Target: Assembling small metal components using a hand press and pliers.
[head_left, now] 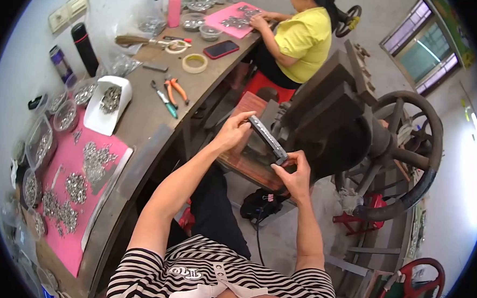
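Observation:
Both hands hold up a narrow dark bar [268, 137] with a row of small light marks or pieces along its top, too small to make out. It slants down to the right in front of the machine. My left hand [233, 132] pinches its far left end between thumb and fingers. The near right end, which has a short sideways foot, is gripped by my right hand [295, 176]. Behind the bar stands a heavy dark hand press [339, 122] with a reddish wooden board [259, 170] at its base.
On the workbench [149, 107] lie orange-handled pliers [176, 90], teal-handled pliers [165, 99], a tape roll [195, 63] and a phone [221, 49]. Small metal pieces cover a pink sheet [71, 253] beside a white scoop [106, 121]. A large handwheel [438, 143] stands right; a co-worker in yellow [306, 42] sits beyond.

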### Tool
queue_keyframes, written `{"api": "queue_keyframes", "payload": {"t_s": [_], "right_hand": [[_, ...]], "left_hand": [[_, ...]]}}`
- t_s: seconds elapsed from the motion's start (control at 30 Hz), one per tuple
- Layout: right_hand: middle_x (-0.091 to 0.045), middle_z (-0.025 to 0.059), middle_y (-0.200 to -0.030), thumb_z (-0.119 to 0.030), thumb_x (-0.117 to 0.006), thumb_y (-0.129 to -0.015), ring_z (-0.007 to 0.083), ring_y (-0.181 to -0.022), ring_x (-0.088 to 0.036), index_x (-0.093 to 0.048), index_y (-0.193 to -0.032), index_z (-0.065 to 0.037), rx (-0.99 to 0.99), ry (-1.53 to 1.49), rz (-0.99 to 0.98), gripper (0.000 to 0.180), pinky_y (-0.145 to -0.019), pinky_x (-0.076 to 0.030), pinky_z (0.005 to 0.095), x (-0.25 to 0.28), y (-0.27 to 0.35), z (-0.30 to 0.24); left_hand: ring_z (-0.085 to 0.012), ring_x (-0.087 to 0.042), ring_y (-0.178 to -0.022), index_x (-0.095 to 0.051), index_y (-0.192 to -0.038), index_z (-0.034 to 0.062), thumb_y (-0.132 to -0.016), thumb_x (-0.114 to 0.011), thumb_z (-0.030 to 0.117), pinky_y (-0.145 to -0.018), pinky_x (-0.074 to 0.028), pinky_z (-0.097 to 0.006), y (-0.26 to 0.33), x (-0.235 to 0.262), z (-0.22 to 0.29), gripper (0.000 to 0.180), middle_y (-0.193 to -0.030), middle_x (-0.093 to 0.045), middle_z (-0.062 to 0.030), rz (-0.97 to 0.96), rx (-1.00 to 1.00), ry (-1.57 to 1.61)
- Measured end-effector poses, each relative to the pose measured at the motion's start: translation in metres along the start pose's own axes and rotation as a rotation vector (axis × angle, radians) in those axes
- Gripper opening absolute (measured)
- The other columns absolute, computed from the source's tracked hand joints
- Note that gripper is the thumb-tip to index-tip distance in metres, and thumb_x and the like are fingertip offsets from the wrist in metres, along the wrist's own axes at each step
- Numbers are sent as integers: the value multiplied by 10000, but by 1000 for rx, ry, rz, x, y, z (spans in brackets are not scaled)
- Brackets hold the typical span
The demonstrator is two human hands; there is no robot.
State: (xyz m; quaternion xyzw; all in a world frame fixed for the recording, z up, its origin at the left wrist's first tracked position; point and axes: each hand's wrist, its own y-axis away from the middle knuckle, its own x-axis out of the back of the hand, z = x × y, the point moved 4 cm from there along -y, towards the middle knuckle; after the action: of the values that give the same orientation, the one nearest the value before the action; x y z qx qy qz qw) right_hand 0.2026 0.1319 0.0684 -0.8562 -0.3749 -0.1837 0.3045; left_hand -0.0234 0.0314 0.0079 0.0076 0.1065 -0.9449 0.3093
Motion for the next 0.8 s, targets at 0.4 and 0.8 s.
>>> {"api": "queue_keyframes", "payload": {"t_s": [0.4, 0.8], "right_hand": [[-575, 48, -699, -169, -887, -738, 252, -655, -553, -563, -759, -85, 358, 288, 220, 336, -754, -418, 387, -22, -3, -4], [-636, 119, -1024, -43, -686, -931, 191, -897, -610, -589, -1039, 22, -60, 159, 1242, 159, -833, -506, 339, 193, 110, 6]], "left_hand": [[-154, -585, -1187, -505, -1472, 13, -1044, -481, 94, -1037, -440, -288, -57, -77, -9, 436, -1293, -660, -78, -154, -7, -225], [-324, -194, -1555, -298, -1582, 15, -754, -814, 569, -1236, -65, -580, 20, -66, 9, 1122, -1647, -304, -162, -254, -162, -472]]}}
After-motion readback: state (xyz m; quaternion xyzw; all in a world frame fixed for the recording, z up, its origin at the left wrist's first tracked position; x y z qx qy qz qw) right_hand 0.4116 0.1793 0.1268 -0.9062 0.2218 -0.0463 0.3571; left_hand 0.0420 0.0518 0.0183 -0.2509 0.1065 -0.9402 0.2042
